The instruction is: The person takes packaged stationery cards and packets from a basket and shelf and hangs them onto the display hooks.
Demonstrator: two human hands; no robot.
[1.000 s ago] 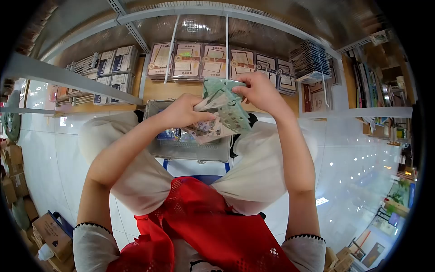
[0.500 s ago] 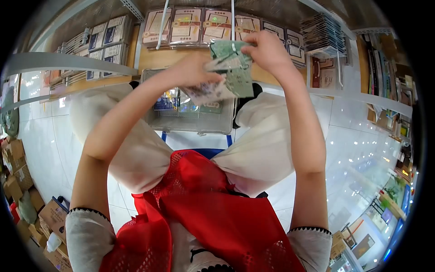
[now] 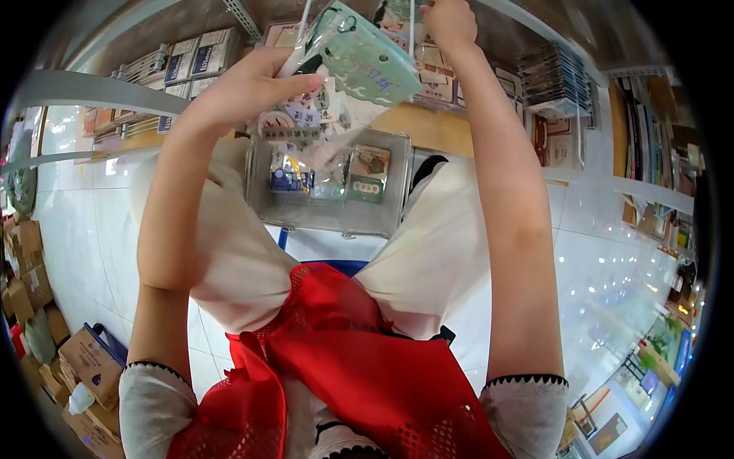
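Observation:
My left hand [image 3: 248, 88] is closed around several clear plastic packets with green and pale printed cards [image 3: 367, 65], fanned out above the basket. At the top edge of the view, my right hand [image 3: 453, 27] pinches the corner of another green printed packet [image 3: 396, 17], close to the shelf. Its fingertips are partly cut off by the frame. Below my left hand a grey mesh basket [image 3: 329, 220] stands between my knees. In it lie a green-and-brown packet [image 3: 369, 174] and a dark blue packet [image 3: 287, 172].
Wrapped packets [image 3: 210, 57] stand in rows on the shelf at left. A stack of packets [image 3: 556, 80] rises at right, with upright books [image 3: 642, 122] beyond it. White metal rods [image 3: 412, 34] and a shelf bar [image 3: 99, 103] cross near my arms. Cardboard boxes [image 3: 88, 363] sit lower left.
My hands have moved apart. The left one has shifted left with its packets, and the right one has gone forward toward the shelf with a green packet. More of the basket's contents shows.

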